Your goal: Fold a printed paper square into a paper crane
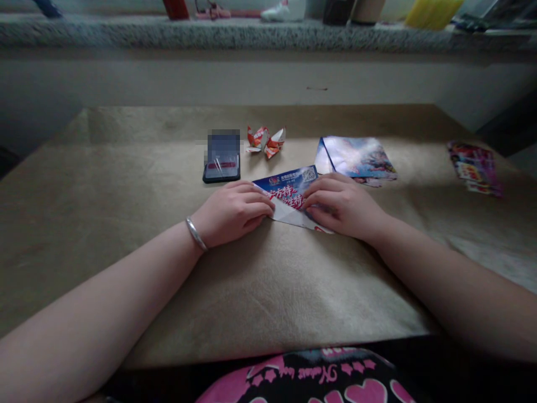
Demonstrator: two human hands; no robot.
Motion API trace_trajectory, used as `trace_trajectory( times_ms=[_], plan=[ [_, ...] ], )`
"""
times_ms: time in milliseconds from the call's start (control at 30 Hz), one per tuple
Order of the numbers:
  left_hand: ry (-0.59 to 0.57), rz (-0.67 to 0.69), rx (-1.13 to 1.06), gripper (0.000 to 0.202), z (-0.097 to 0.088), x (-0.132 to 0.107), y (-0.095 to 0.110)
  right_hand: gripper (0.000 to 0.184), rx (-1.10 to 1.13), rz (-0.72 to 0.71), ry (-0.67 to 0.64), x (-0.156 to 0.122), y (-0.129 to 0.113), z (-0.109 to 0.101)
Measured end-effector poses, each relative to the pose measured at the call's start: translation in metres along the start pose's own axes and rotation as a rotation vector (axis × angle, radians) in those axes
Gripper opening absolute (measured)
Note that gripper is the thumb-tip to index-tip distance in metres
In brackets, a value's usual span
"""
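Both hands on 1 printed paper sheet (pixel 290 200), blue and white with red lettering, lying flat on the tan table cover (pixel 268 291) near the middle of the table.

Left hand (pixel 232 212): palm down, fingers curled together, fingertips pressing the sheet's left edge against the table. Silver bangle (pixel 196 234) on the wrist.

Right hand (pixel 342 204): palm down, fingers together and bent, pressing the sheet's right part flat. Neither hand lifts the paper; both pin it to the surface. Near edge of the sheet shows a white underside as a slanted fold line between the 2 hands.

Far of the left hand, just beyond the sheet: a dark phone (pixel 222 157) lying flat, screen blurred. Right of the phone, apart from it: 1 small folded paper figure (pixel 265 141), red, orange and white.

Far right of the sheet, close to the right hand's knuckles: a small stack of glossy printed leaflets (pixel 358 158), blue and pink. Well apart, at the table's right edge: another colourful leaflet (pixel 475 167), blurred.

Far background: grey stone ledge (pixel 235 33) with several objects on it, too cropped to identify.

Near bottom: dark garment with pink hearts (pixel 319 378).
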State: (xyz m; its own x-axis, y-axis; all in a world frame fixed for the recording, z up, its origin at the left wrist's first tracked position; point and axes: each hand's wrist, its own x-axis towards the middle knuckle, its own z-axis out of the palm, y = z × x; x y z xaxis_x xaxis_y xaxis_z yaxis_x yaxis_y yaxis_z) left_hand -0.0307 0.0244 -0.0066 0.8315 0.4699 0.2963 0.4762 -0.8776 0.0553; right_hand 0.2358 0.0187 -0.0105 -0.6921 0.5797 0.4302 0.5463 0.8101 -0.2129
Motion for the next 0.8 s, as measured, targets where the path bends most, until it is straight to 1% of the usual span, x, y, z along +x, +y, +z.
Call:
trace_trajectory(
  times_ms=[200, 367, 433, 500, 600, 700, 800],
  plan=[
    [-0.034, -0.01, -0.078, 0.025, -0.001, -0.001, -0.003, 0.013, -0.008, 0.057, 0.006, -0.001, 0.003, 0.003],
    [-0.03, -0.024, -0.121, 0.025, -0.002, -0.002, -0.003, 0.017, -0.008, 0.195, 0.02, -0.005, 0.005, 0.007],
    [-0.031, -0.009, -0.128, 0.026, -0.003, -0.002, -0.004, 0.021, 0.014, 0.254, 0.015, -0.006, 0.006, 0.008],
    [-0.03, 0.025, -0.123, 0.025, -0.003, -0.002, -0.004, 0.025, 0.02, 0.281, 0.014, -0.006, 0.007, 0.008],
    [-0.025, 0.054, -0.078, 0.024, -0.003, -0.002, -0.005, 0.027, -0.008, 0.267, 0.012, -0.006, 0.01, 0.009],
    [-0.024, 0.014, 0.015, 0.023, -0.002, -0.002, -0.006, 0.023, -0.022, 0.264, 0.014, -0.006, 0.013, 0.011],
    [-0.034, -0.034, 0.115, 0.022, -0.002, -0.003, -0.006, 0.019, -0.012, 0.296, 0.029, -0.005, 0.014, 0.011]
  ],
)
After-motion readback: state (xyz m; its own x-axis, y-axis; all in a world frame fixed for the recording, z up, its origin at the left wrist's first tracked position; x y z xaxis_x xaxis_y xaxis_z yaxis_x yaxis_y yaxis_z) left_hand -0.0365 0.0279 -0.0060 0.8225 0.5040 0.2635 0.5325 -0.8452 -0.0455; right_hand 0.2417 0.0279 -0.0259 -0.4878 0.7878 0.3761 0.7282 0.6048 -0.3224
